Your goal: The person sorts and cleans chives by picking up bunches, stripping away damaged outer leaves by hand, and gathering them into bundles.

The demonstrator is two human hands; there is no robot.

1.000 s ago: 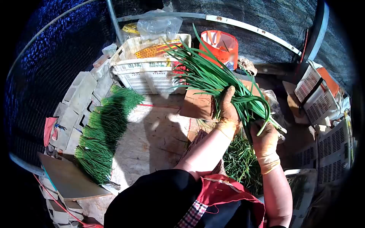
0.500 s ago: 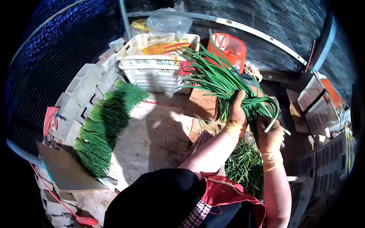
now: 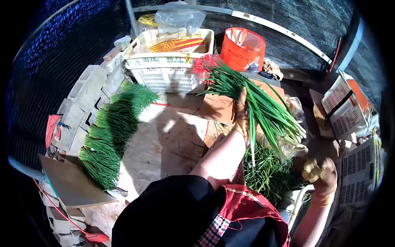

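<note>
My left hand (image 3: 242, 109), in a tan glove, is closed round a bunch of long green leafy stalks (image 3: 267, 111). The dark leaf tips point to the upper left and the pale ends fan out to the lower right. Apart from the bunch, at the lower right, is my right hand (image 3: 323, 175), gloved too and blurred, with its fingers curled; whether it holds anything is too blurred to tell. Below the bunch lies a heap of loose green leaves (image 3: 267, 171). Red ties (image 3: 204, 66) hang beside the leaf tips.
Neat green bundles (image 3: 111, 136) line the left side of the pale board (image 3: 164, 152), next to grey bricks (image 3: 84, 88). A white crate (image 3: 168, 78) and a red bag (image 3: 242, 51) stand at the back. More crates (image 3: 356, 171) are at the right.
My right hand has let go of the stalks and moved down and right. The bent stalks now hang straight and spread out from my left hand, which has shifted slightly left.
</note>
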